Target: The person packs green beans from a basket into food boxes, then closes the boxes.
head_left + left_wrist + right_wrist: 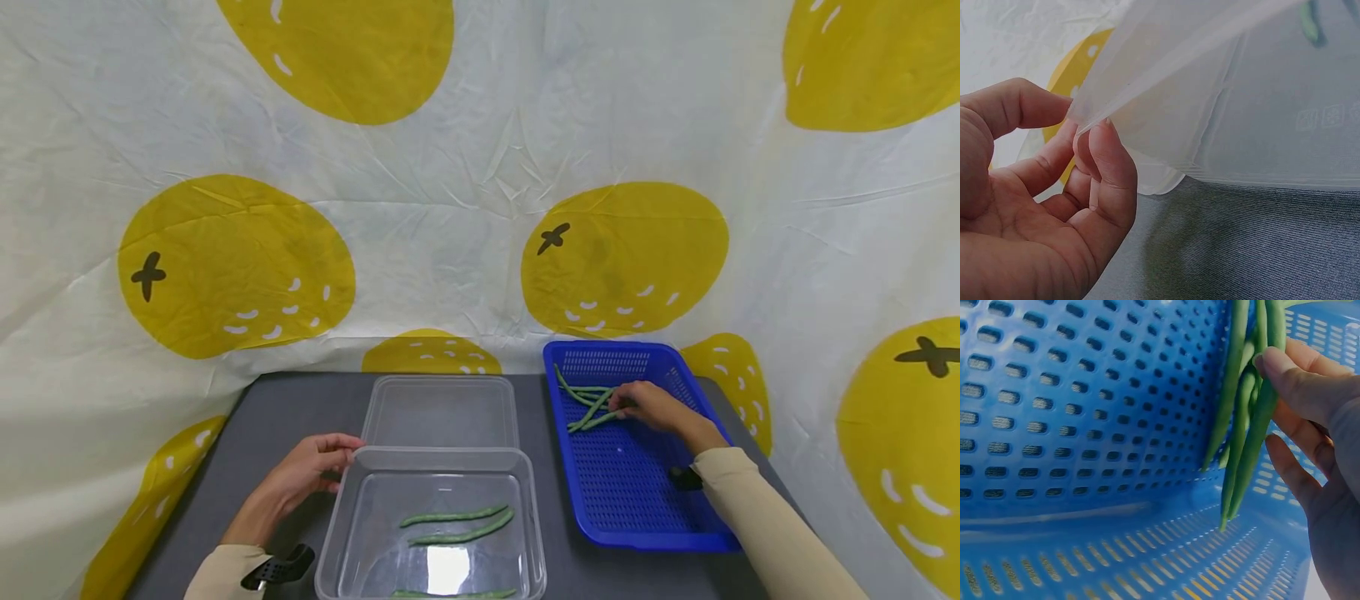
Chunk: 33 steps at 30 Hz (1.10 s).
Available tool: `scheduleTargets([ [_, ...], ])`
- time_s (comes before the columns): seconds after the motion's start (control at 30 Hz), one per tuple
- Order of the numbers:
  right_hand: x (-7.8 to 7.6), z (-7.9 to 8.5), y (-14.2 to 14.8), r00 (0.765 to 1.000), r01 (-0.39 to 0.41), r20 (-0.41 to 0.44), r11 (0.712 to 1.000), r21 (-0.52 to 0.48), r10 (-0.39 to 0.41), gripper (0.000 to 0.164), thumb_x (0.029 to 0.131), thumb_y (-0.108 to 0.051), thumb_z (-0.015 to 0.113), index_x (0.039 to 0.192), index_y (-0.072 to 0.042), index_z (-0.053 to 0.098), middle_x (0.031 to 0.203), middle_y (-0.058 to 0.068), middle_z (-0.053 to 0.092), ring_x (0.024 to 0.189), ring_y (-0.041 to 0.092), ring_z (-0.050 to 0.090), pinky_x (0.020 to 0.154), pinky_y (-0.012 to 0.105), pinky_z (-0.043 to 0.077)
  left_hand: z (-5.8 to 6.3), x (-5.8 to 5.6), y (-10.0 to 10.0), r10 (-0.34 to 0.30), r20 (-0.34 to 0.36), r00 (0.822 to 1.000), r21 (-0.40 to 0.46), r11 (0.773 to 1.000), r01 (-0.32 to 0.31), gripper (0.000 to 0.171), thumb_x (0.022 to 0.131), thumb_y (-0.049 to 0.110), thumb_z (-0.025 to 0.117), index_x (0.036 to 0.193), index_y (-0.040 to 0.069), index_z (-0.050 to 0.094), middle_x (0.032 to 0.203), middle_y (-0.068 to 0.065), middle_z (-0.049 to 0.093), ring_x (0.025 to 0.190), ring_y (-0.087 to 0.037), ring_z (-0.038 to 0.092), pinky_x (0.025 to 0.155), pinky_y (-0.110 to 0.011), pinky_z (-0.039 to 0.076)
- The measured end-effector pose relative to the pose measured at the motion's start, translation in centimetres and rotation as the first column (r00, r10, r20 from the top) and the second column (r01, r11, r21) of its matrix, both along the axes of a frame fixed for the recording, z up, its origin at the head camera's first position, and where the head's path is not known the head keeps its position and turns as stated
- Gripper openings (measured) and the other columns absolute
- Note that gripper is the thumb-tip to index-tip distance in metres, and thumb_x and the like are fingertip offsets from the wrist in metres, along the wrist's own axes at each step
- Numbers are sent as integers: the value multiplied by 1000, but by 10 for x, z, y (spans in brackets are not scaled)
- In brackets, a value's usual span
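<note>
Left hand (311, 471) pinches a clear rectangular plastic container (442, 457), right hand (651, 404) a slender green bean (1259, 425) whose lifting could drag overlapping beans (1229, 406).

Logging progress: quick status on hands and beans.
Left hand pinching rim of clear container. Right hand pinching green bean inside blue basket. Nothing visibly blocking.

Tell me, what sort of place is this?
Probably a small screened-off worktable, though the room beyond is hidden. A yellow-patterned sheet hangs behind the dark tabletop, where a blue basket and a clear container hold green beans.
</note>
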State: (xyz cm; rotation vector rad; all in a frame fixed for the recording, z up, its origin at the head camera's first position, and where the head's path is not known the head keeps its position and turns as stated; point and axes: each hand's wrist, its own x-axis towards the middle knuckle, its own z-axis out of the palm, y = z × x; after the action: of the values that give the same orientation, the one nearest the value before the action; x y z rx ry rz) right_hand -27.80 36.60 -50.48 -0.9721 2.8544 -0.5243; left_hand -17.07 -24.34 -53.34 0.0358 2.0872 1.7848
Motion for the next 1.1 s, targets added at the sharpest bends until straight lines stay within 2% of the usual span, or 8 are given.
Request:
scheduleTargets([
  [0.27,8,11,-4,998,-32,60,999,-19,33,16,88,3,73,104,1,73,100,11,73,91,24,68,77,35,57,-1,0,1,4,1,1000,-3,1000,-4,39,98,12,60,132,-8,58,106,-11,67,86,-20,59,71,-39,55],
  [0.37,11,15,-3,998,-44,47,999,-17,45,18,87,2,74,105,0,75,100,10,72,91,24,69,77,34,57,0,0,2,10,1,1000,-7,1000,-10,39,98,12,60,131,-8,58,107,-11,67,86,-20,59,71,-39,55],
  [0.5,15,22,-2,999,-30,26,999,-37,31,17,88,2,73,105,-3,76,100,8,71,92,26,68,78,37,57,0,1,2,14,0,1000,-10,1000,-14,39,98,12,60,131,-8,58,108,-11,67,87,-20,59,71,-39,54],
  [0.7,21,34,-5,998,-5,59,996,-94,11,17,91,-2,72,107,-5,75,105,10,71,96,29,68,79,40,56,1,1,1,9,1,1000,-6,1000,-9,39,99,12,59,131,-8,58,108,-11,67,87,-20,59,71,-39,55],
  [0.9,26,42,-10,997,-39,63,992,-121,47,18,92,-10,74,110,-7,75,105,5,72,95,22,68,82,47,56,1,0,1,10,-5,1000,-7,1000,-10,39,98,11,60,131,-9,58,106,-12,67,86,-20,59,71,-39,55],
  [1.1,31,51,-19,995,-40,85,989,-140,52,19,92,-12,74,112,-11,75,107,-1,72,96,16,67,83,45,56,2,0,1,8,-5,1000,0,1000,-8,39,98,11,60,131,-10,57,106,-12,67,85,-20,59,70,-38,55],
])
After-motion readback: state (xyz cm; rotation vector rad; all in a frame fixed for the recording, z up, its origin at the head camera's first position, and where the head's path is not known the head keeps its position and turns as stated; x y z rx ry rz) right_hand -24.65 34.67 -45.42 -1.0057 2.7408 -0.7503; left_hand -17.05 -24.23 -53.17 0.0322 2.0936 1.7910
